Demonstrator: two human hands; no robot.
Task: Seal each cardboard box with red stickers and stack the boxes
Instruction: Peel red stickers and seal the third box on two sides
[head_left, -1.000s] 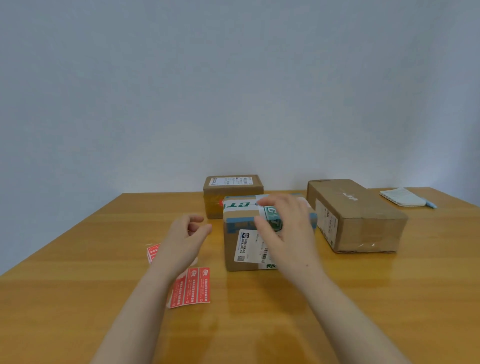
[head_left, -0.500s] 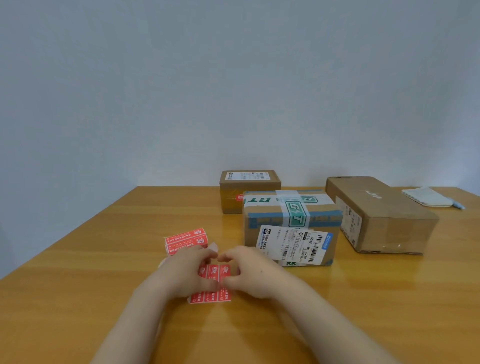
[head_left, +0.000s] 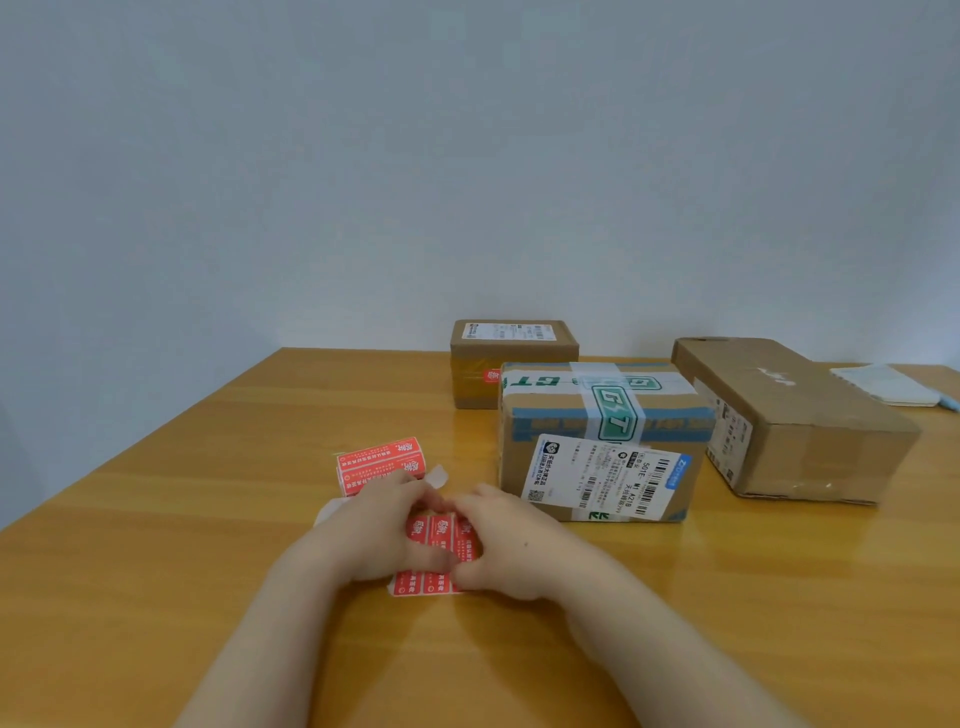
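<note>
A strip of red stickers lies on the wooden table near the front. My left hand and my right hand both grip the strip, fingers curled over its edges. More red stickers, folded into a stack, lie just behind my left hand. Behind my right hand stands a middle box with green-and-white tape. A small box with a red sticker on its front sits further back. A long plain box lies at the right.
A white notebook-like item lies at the far right back corner. A pale wall rises behind the table. The table's left edge runs diagonally at the left.
My right hand left the top of the taped box and came down to the sticker strip. My left hand also moved onto the strip. Both now hold it.
</note>
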